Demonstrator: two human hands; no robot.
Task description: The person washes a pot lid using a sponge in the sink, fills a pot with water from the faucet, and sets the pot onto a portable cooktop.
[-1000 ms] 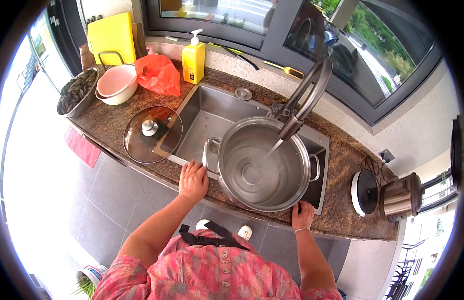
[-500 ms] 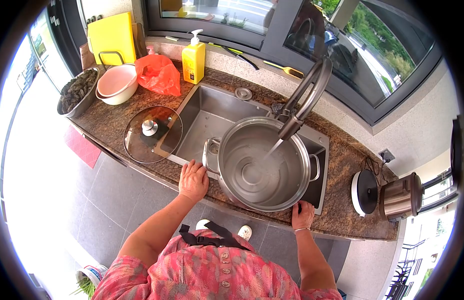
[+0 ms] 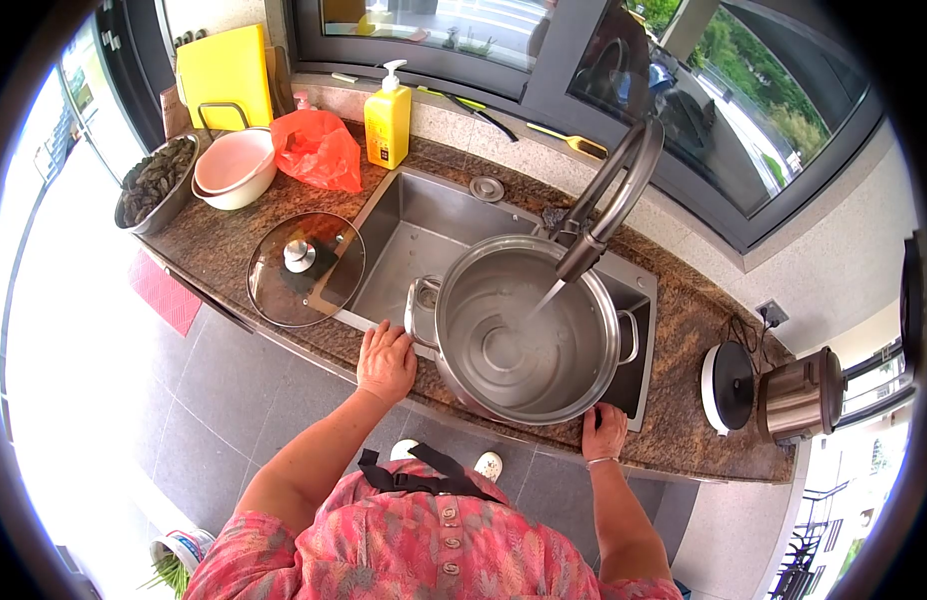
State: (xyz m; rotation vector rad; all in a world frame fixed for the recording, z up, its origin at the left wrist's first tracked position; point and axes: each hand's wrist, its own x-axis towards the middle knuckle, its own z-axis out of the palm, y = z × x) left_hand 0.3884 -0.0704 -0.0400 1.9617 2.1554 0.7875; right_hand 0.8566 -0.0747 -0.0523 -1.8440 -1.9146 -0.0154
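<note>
Sitting over the sink point(image 3: 439, 205), the pot point(image 3: 464, 300) should be stiff, slippery and heavy with water point(image 3: 514, 350), best held by both handles point(image 3: 635, 335). The hands are apart: the left hand point(image 3: 387, 362) lies flat by one handle, while whether the right hand's point(image 3: 606, 432) curled fingers grip the counter point(image 3: 684, 410) is hard to tell. The running tap point(image 3: 584, 252) overhangs the pot, blocking a straight lift; the lid point(image 3: 300, 256) lies left.

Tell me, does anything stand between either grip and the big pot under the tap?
Nothing visible does. The left grip rests at the counter's front edge beside the pot's left handle; the right grip rests there, near the pot's rim.
</note>
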